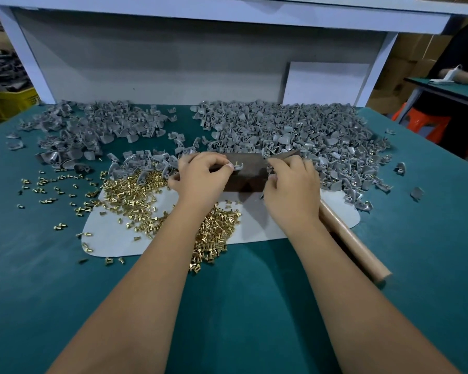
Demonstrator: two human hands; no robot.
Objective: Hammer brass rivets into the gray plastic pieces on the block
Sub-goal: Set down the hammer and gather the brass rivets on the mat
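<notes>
Both forearms reach in over the teal mat toward the dark brown rectangular block (250,175), our landmark. Our left hand (200,175) curls over the block's left end, thumb and forefinger pinching a small gray plastic piece (237,166) that sits on top with a brass rivet (236,163) standing in it. Our right hand (292,184) curls at the block's right end; what it holds, if anything, we cannot tell. Wooden hammer handle (354,242) lies just right of the block, under the right wrist, ungripped. Loose brass rivets (146,195) heap left of and in front of the block on a white sheet (106,233); gray plastic pieces (295,130) pile behind it.

Step in hand, we judge: seating piece and rivet. Next: right hand takes the hammer while the left steadies the piece, fingers clear of the rivet head.
</notes>
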